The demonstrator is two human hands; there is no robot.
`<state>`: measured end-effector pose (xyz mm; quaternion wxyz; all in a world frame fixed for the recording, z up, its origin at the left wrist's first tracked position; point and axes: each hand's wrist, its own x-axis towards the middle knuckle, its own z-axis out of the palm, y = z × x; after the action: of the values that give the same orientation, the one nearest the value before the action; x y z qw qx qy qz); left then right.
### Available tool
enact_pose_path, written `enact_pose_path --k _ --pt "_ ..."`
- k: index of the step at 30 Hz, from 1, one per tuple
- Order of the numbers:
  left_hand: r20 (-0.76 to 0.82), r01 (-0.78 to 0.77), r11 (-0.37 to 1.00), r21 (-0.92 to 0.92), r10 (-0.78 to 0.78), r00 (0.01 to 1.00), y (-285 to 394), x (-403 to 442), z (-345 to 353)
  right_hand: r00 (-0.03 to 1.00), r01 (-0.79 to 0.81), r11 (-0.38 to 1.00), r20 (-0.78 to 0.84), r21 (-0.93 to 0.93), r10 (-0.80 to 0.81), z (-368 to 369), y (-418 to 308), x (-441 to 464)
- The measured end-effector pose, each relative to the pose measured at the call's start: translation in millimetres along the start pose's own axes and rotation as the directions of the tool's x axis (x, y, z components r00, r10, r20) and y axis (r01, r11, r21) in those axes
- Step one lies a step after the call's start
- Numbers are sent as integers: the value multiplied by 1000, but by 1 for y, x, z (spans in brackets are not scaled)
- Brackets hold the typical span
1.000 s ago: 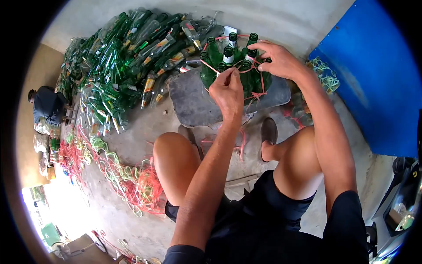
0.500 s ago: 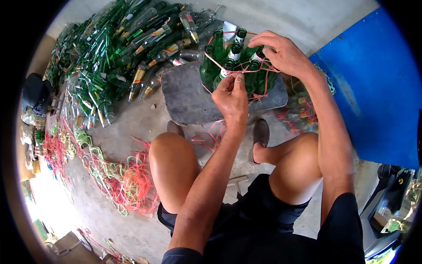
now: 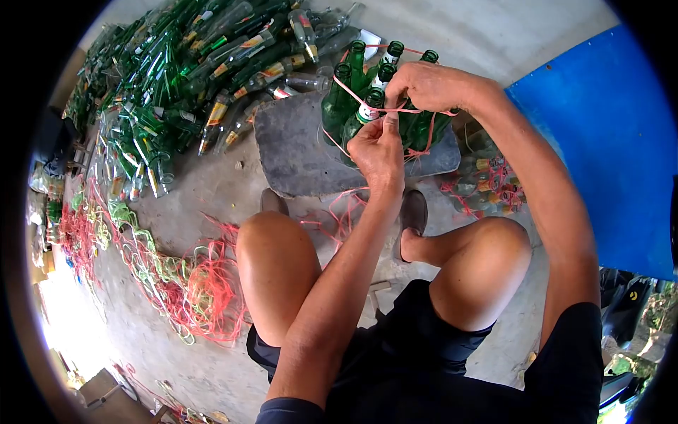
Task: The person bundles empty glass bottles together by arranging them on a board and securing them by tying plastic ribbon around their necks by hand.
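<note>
Several green bottles (image 3: 337,106) stand upright in a cluster on a dark stone slab (image 3: 293,155). Pink twine (image 3: 349,90) runs around and across their necks, with a knotted part low at the front right. At the front of the cluster my left hand (image 3: 379,145) pinches the twine between thumb and fingertips. My right hand (image 3: 431,86) reaches over the bottles from the right, its curled fingers closed on the twine close to my left fingertips. Part of the bottle necks behind my right hand is hidden.
A large pile of bottles (image 3: 176,78) lies to the left against the wall. Tangled red and green twine (image 3: 205,290) spreads over the floor. A blue panel (image 3: 607,155) leans at the right, near more tied bottles (image 3: 487,185). A person in dark clothes (image 3: 53,138) is at the far left.
My right hand has moved left and down from the rear right bottles, its fingers closing beside my left hand. My left hand has kept its pinch. The view has shifted slightly.
</note>
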<state>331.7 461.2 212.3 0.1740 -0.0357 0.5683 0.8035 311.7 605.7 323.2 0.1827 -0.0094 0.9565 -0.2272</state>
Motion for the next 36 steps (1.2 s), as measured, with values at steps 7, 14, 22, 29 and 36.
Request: enact_pose_path --k 7,14,22,29,36 --pt "4 40 996 83 -40 999 -4 0 -2 996 -77 996 49 54 75 -2 -4 3" --pt "-12 125 991 51 -125 992 5 -3 1 996 -51 991 76 120 42 -6 3 2" --pt "-33 88 993 -75 -91 995 -3 0 4 992 41 975 108 217 -66 -7 10 2" --pt "-45 113 993 17 -112 993 -1 -1 3 980 -63 997 190 47 53 -9 6 7" --pt "-2 97 995 30 -97 995 -2 -2 1 993 114 903 78 -415 -89 -14 -11 -9"
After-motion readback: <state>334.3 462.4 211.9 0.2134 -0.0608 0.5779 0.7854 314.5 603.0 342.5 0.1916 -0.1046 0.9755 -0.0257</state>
